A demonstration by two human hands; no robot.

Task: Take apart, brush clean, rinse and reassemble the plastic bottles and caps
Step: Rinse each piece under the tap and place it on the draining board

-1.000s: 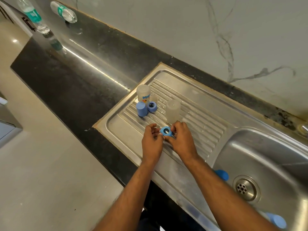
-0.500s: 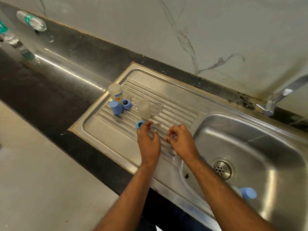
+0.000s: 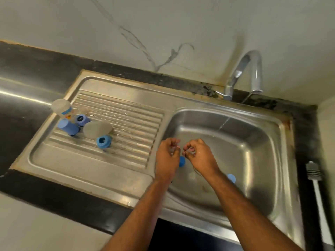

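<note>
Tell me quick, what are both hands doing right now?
Left hand: fingers loosely curled, holding nothing.
Right hand: fingers loosely curled, holding nothing.

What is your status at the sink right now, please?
Left hand and right hand empty, fingers loosely curled, over basin. Blue ring cap on drainboard. Nothing blocking.

We see the bottle parts in two lots. On the ribbed drainboard at left: a clear bottle with a printed label standing mouth-down; just beside it a blue cap and a blue ring; a plain translucent bottle, also inverted; a blue ring collar touching its near side. Down in the basin: a blue piece, partly hidden, and another blue cap farther right. All look blurred.
</note>
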